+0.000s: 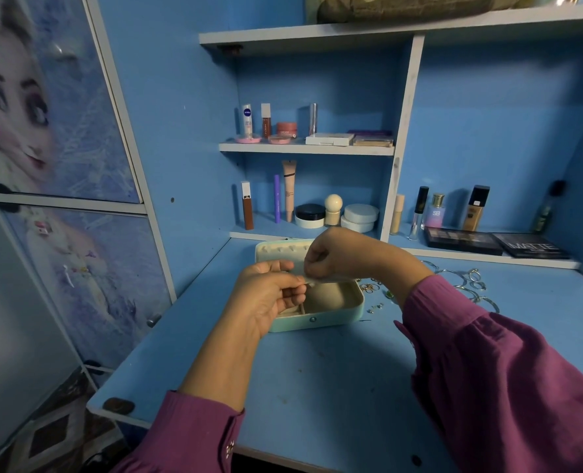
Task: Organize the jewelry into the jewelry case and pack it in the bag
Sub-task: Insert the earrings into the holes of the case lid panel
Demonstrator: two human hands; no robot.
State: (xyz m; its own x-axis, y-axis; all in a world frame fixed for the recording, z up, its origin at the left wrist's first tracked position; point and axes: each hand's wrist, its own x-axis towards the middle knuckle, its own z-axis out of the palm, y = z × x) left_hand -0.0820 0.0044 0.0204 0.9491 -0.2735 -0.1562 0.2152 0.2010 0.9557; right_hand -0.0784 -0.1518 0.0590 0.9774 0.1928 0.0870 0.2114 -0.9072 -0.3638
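blue desk point(317, 377) | open jewelry case point(320, 319) at 12 o'clock | left hand point(266, 298), right hand point(337, 257) pinch a small clear strip point(320, 278) over it | rings point(460, 278) at 2 o'clock | makeup shelves point(307, 148) behind

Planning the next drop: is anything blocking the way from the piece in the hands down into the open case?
Nothing visible. Both hands pinch a small pale strip right above the open jewelry case, and the compartment beneath looks empty. The lid is tilted back.
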